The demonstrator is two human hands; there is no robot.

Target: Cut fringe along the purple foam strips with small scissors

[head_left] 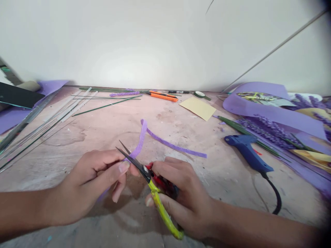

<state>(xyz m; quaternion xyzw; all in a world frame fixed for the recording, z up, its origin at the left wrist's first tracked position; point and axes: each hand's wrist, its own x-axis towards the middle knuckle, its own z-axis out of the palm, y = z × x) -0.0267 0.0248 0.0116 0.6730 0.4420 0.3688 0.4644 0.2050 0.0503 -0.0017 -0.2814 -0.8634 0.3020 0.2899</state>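
A narrow purple strip (pixel 141 141) is pinched between the thumb and fingers of my left hand (pixel 97 181). The strip rises from the fingertips, folds over, and its far part trails to the right on the table. In my right hand (pixel 184 193) are scissors (pixel 161 210) with a yellow-green handle and a red one, the fingers wrapped round them. Their dark blades are slightly parted, with the strip passing by them close to my left fingertips. A bit of purple also shows below my left hand.
A blue glue gun (pixel 245 150) with its cord lies right, near lavender stems (pixel 269 131) and purple sheets (pixel 274 110). A yellow card (pixel 198 107), an orange cutter (pixel 162 96) and green tape (pixel 199 94) lie behind. Thin sticks (pixel 77 106) spread at left.
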